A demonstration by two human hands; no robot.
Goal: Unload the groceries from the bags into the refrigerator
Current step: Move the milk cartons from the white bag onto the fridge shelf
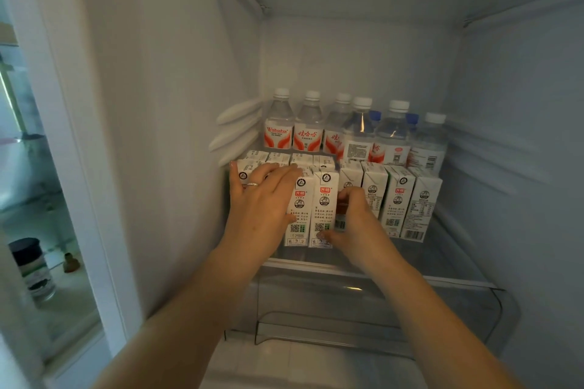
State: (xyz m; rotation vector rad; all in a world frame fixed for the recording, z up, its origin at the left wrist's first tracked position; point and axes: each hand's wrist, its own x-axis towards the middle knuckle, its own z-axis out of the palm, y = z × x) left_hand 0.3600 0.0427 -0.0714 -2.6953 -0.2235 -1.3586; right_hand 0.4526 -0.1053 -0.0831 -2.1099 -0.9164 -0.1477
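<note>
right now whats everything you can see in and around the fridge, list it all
water bottles: at least six with white caps, clear with red and white labels, back of the shelf; two blue caps show behind them
milk cartons: a dozen or so, exact count hidden by the hands, white with red logo, standing in rows in front of the bottles
glass shelf: one, clear, under the cartons and bottles
drawer: one, clear plastic, below the shelf
jar: one, dark lid, outside the fridge at far left
ring: one, silver, on a left finger
left hand: fingers flat against the left cartons
right hand: fingers curled round a front carton
</note>
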